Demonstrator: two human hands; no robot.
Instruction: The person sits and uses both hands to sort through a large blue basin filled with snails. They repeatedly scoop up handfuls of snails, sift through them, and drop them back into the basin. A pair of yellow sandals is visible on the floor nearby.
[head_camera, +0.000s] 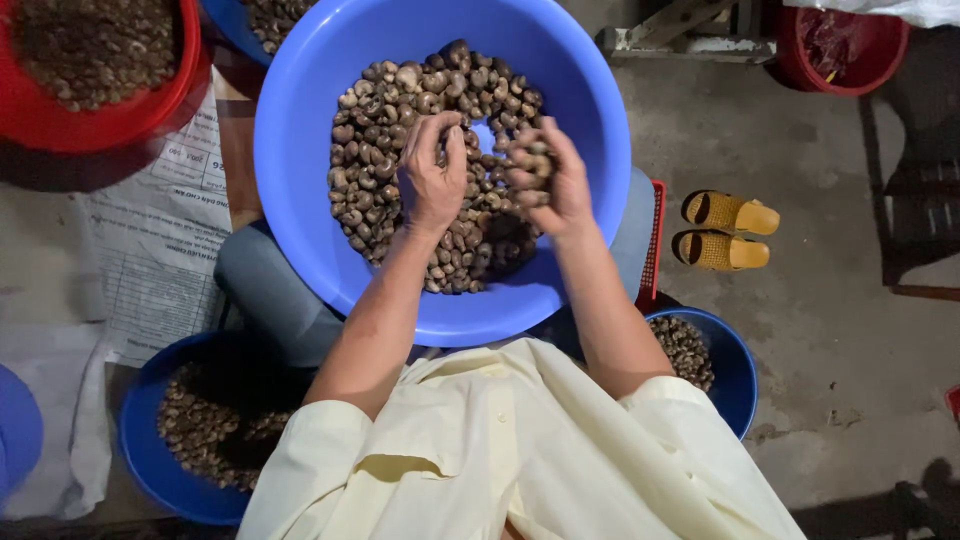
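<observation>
A large blue basin rests on my lap, holding a heap of brown cashew nuts in their shells. My left hand hovers over the heap with its fingers curled shut around a few nuts. My right hand is beside it, palm up, cupping a handful of nuts. Both hands are over the middle of the basin.
A red basin of nuts sits at the top left, with another blue basin beside it. Two smaller blue basins of nuts lie by my knees, low left and right. Printed paper covers the floor at left. Yellow sandals and a red tub stand at right.
</observation>
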